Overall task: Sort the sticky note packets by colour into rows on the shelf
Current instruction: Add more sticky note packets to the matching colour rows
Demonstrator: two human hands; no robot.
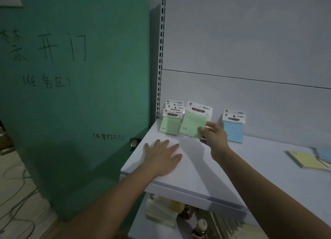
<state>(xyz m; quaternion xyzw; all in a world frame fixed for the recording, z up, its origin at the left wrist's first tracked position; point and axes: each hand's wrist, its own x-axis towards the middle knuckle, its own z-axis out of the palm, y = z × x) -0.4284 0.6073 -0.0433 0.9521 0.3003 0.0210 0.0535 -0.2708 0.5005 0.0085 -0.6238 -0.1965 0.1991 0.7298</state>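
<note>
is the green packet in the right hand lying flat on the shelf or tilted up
Tilted up. The green packet leans back with its header card raised, pinched at its right edge by the right hand; whether its bottom edge touches the shelf is unclear.

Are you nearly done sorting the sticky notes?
Partway. Green packets and blue packets already stand in rows at the back of the shelf. The right hand holds another green packet. Yellow and blue packets at the right still wait.
</note>
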